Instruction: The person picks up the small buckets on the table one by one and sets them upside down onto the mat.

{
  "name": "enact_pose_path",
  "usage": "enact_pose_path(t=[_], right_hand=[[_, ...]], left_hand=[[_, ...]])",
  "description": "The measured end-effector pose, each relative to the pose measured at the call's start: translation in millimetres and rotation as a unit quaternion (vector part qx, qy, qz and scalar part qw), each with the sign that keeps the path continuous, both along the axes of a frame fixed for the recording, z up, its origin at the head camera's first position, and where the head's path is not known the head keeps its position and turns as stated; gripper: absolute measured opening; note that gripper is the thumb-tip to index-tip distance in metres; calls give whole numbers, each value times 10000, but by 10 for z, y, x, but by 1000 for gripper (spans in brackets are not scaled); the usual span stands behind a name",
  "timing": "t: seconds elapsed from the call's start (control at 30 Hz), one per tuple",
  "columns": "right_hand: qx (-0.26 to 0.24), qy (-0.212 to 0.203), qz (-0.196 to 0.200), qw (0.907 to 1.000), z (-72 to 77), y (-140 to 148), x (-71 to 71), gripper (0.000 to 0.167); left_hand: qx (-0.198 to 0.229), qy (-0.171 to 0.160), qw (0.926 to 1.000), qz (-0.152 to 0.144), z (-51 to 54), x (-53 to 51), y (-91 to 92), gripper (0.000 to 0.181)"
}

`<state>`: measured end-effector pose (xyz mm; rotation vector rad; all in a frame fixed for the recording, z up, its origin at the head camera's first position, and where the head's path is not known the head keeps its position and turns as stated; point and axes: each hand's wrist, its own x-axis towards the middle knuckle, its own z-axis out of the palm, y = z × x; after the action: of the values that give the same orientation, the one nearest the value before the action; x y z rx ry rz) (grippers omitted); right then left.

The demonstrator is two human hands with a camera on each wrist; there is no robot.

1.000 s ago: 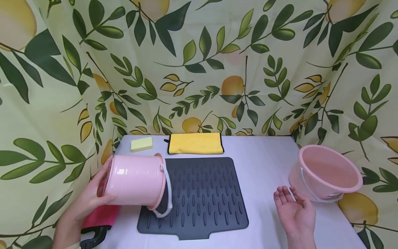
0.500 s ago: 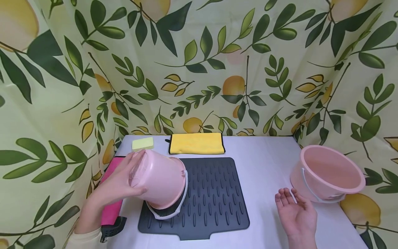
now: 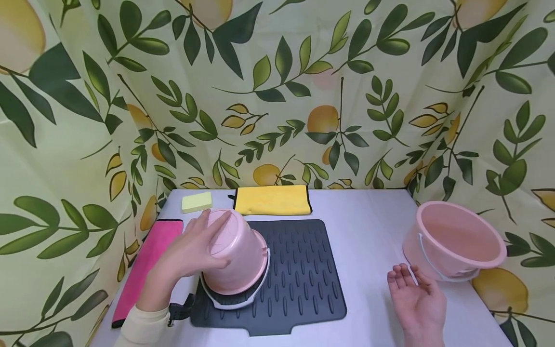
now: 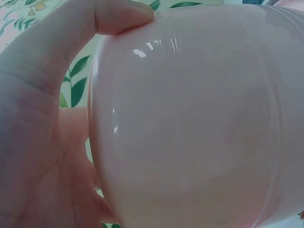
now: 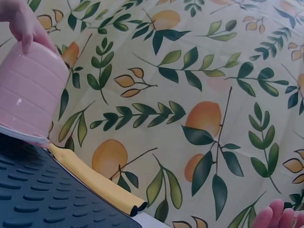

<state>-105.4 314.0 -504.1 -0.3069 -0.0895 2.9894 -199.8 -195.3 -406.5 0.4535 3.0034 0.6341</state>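
Observation:
Bottom up over the left part of the dark grey ridged drying mat (image 3: 303,274) is a pink bucket (image 3: 240,258), tilted slightly, its white handle hanging round the rim. Whether the whole rim touches the mat, I cannot tell. My left hand (image 3: 191,250) grips it round the base; in the left wrist view the thumb lies along the bucket's side (image 4: 190,118). A second pink bucket (image 3: 422,260) stands mouth up at the right. Just in front of it my right hand (image 3: 418,303) rests palm up with relaxed fingers, holding nothing.
A folded yellow cloth (image 3: 273,200) and a pale yellow sponge (image 3: 196,202) lie behind the mat. Left of it is a pink cloth (image 3: 149,270) with dark edging, partly behind my left arm. A leaf-and-fruit patterned curtain (image 3: 282,96) encloses the white table.
My left hand has swung the bucket from lying sideways at the left to nearly upside down, moving it right over the mat. My right hand has stayed almost still.

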Motion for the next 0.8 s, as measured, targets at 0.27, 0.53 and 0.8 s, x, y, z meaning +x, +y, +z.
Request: enact_pose_path(t=[0.27,0.53,0.8], right_hand=[[249,-797,-482,9953,96,133,-33,10],[227,-1391,-759,9871,123,307,-76,15],[397,-1697,-1094,9786,173,463,-89,24]], left_hand=[[-366,206,9991,-59,-44,-33,95,103],[-503,246,9984,-76,-72,-26,165,108],[-655,299,9973,-114,-83,-27,249,111]])
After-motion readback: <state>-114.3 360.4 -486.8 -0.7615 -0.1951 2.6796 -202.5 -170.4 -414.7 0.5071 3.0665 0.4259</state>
